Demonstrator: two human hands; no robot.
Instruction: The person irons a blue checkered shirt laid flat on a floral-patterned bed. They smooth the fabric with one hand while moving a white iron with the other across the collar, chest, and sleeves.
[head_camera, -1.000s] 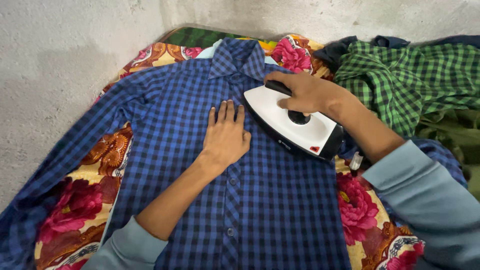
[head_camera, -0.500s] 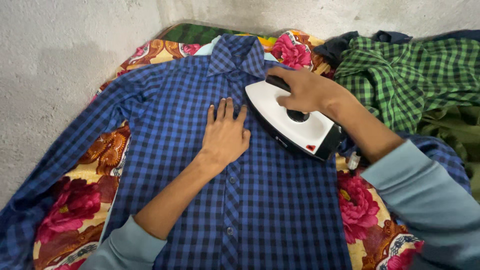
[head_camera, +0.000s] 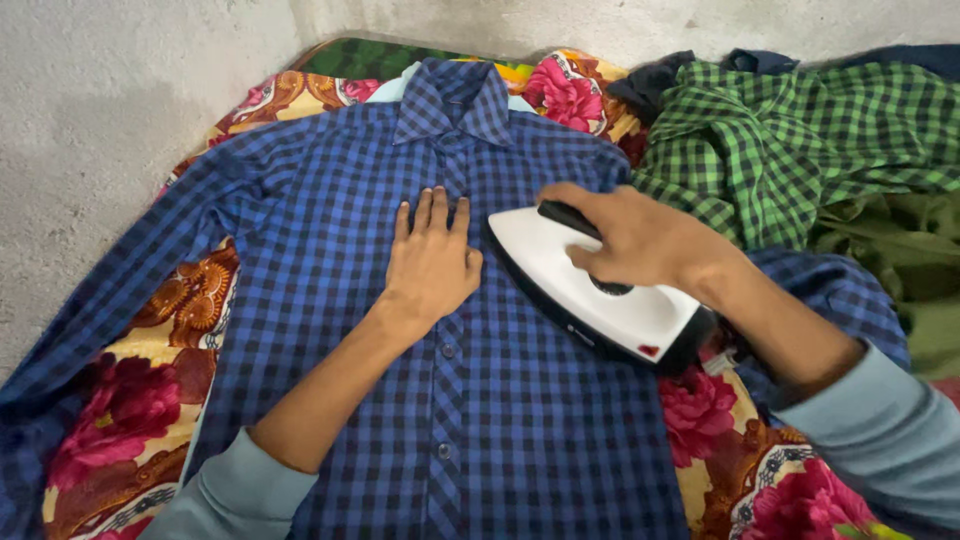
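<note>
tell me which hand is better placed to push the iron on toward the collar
Right, most likely. The right hand already grips the handle of the iron, whose tip points toward the collar. The left hand lies flat on the shirt beside the iron, holding the cloth down.

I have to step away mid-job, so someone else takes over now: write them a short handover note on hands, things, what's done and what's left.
Left hand: flat, fingers spread, pressing the blue checked shirt at the button placket.
Right hand: gripping the black handle of the white iron, which rests on the shirt's chest, tip pointing toward the collar.
Shirt lies buttoned, front up, on a floral cloth.
Done: shirt spread out; iron on the chest.
Left: how much is already pressed cannot be told. A crumpled green checked shirt waits beside.
</note>
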